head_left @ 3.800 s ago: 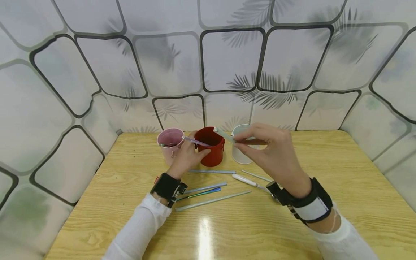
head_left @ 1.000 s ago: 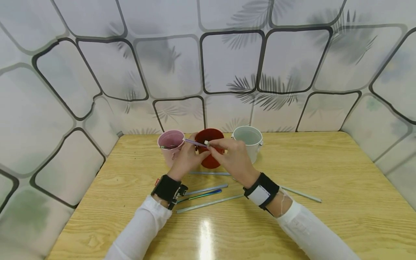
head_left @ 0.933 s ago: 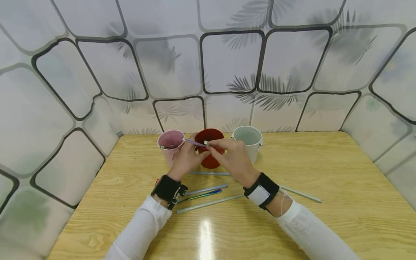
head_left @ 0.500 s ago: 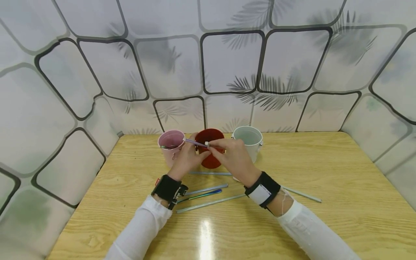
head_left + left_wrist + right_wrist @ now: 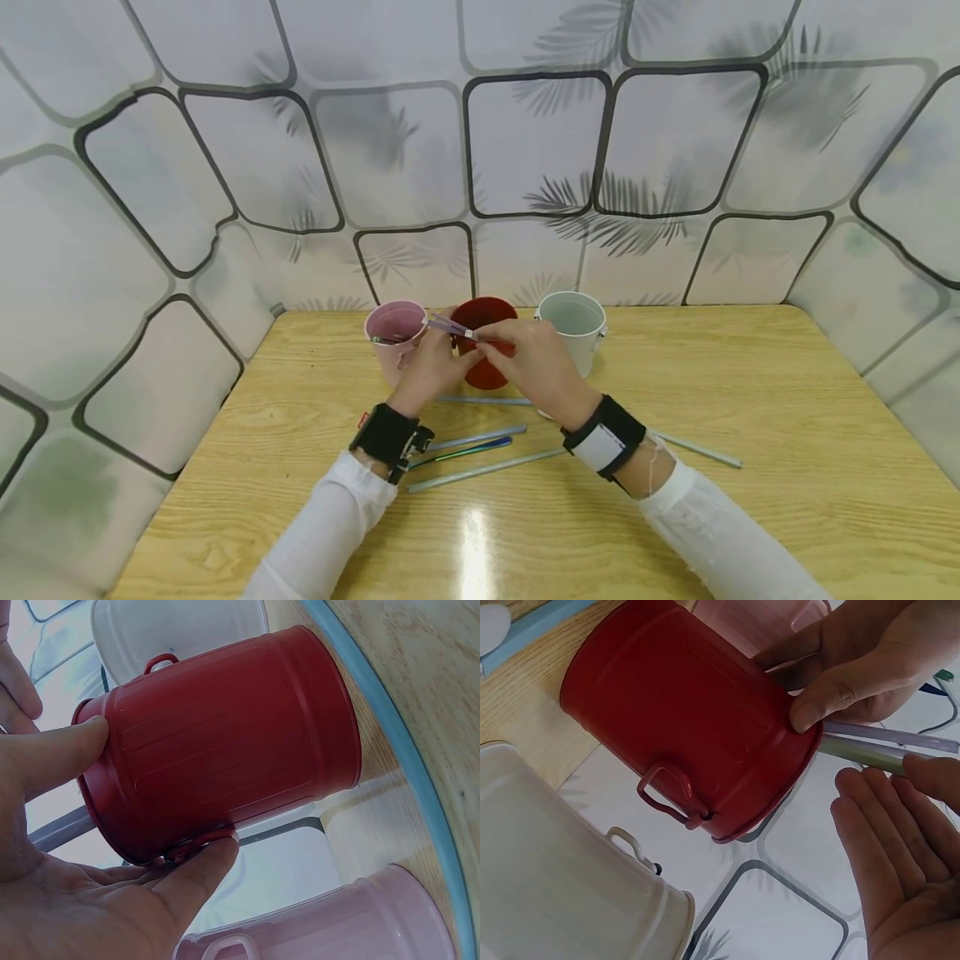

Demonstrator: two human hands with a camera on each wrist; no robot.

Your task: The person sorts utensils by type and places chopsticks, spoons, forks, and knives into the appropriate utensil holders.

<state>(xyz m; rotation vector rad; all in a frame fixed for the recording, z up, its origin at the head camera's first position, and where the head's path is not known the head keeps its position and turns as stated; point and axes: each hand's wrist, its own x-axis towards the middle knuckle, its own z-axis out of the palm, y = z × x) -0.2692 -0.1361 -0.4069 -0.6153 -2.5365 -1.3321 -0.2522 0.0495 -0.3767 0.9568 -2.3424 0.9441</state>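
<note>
A small red bucket (image 5: pixel 486 375) stands between a pink bucket (image 5: pixel 388 360) and a white bucket (image 5: pixel 587 348). My left hand (image 5: pixel 429 360) grips it near the rim, thumb on the front and fingers by its side handle. A purple chopstick (image 5: pixel 900 737) leans out of its mouth on the left. At the same mouth my right hand (image 5: pixel 542 360) pinches the upper end of a pale green chopstick (image 5: pixel 861 752), whose lower part is hidden in the bucket. The two chopsticks lie close side by side in the right wrist view.
In front lie a light blue chopstick (image 5: pixel 480 400), another blue chopstick (image 5: pixel 480 434), a blue-green metallic utensil (image 5: pixel 472 449) and pale green chopsticks (image 5: pixel 487 472). One more pale chopstick (image 5: pixel 701 451) lies right of my right wrist. Dark-tipped items (image 5: pixel 386 339) sit in the pink bucket.
My right hand has moved left, from in front of the white bucket to the red bucket's mouth, with the green chopstick. Lately its end has shifted slightly toward the purple one. The left hand stays.
</note>
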